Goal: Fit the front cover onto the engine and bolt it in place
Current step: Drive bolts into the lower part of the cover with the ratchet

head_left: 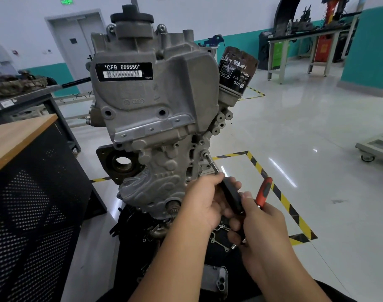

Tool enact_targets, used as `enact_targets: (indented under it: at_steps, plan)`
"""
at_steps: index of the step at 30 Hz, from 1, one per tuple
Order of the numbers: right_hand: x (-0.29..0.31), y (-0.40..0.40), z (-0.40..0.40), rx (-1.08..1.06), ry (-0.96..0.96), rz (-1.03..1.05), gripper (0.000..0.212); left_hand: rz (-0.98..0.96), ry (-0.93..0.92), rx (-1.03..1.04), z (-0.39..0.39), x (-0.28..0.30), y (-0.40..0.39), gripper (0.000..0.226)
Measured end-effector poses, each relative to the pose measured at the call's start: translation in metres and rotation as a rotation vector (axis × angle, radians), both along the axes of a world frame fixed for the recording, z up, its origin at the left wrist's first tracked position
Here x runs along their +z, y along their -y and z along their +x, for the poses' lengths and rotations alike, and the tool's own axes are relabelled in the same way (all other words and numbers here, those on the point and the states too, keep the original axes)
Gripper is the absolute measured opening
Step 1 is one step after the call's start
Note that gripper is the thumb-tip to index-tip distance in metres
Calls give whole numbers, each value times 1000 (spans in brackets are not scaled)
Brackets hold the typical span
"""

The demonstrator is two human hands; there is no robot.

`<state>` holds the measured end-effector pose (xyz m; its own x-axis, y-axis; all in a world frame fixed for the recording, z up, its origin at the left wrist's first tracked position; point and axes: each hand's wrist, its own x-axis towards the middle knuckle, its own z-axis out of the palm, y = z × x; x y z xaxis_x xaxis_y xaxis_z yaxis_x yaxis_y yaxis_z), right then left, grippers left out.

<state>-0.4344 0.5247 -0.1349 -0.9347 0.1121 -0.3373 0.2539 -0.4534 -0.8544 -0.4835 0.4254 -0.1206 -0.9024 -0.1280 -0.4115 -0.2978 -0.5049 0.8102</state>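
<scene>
The grey engine (pixel 151 88) stands upright in front of me, its ribbed front cover (pixel 164 171) sitting against the lower block. A black-handled driver (pixel 229 194) has its thin steel shaft reaching up-left to a bolt (pixel 204 153) on the cover's right edge. My left hand (pixel 204 200) grips the driver's handle near the shaft. My right hand (pixel 257 223) grips the rear end of that handle and also holds an orange-and-black tool (pixel 265 189) that sticks up past my fingers. Small silver bolts (pixel 233 247) show under my right fingers.
A black oil filter (pixel 237 69) sits on the engine's right side. A wood-topped cabinet with perforated black panels (pixel 23 182) stands at left. Loose metal parts (pixel 214 280) lie below the engine. Yellow-black floor tape (pixel 282 199) and a workbench (pixel 306 40) are at right.
</scene>
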Motion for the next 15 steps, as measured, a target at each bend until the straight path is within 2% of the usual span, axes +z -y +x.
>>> enact_targets:
  at_steps: [5,8,10,15]
  plan:
    - [-2,0,1,-16,-52,102,29,-49,-49,125,-4,-6,-6,13]
    - [-2,0,2,-11,-48,94,20,-18,-24,57,-2,-3,-5,16]
    - [0,0,2,8,-34,57,25,-7,0,-2,-1,-1,-2,28]
    - [1,-1,2,42,-68,76,29,-47,-81,83,-2,-4,-4,27]
